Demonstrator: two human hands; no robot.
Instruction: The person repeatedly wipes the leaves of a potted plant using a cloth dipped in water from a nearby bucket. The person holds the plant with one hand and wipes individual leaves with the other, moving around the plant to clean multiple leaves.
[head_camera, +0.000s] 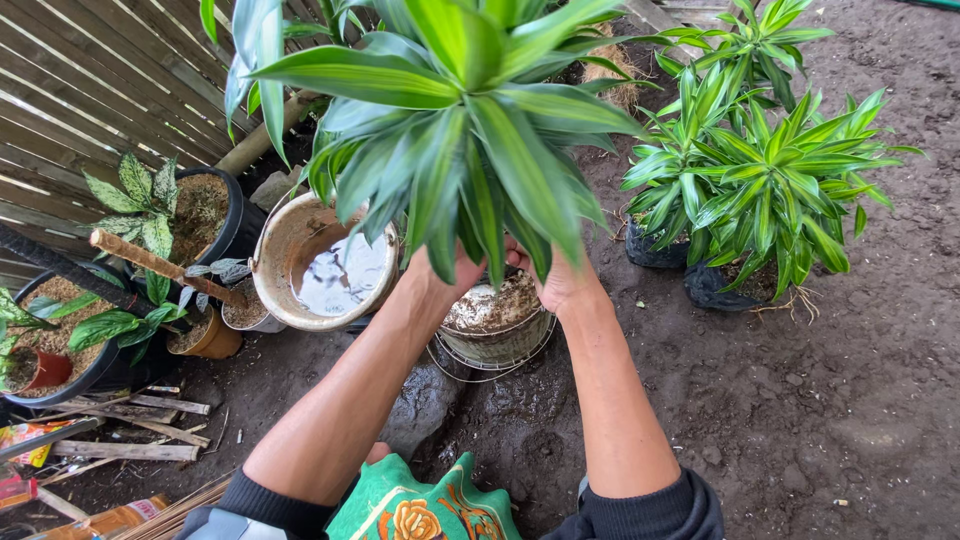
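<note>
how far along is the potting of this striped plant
Done: the striped plant already stands in the soil-filled pot. In hand: left hand and right hand reach under the leaves near its base, grip hidden. Left: soil looks loose; the water bucket alongside is still full.

Two flat packets lie on the ground at the bottom left: a yellow and red one (28, 443) by the sticks, and an orange one (110, 519) below it.
</note>
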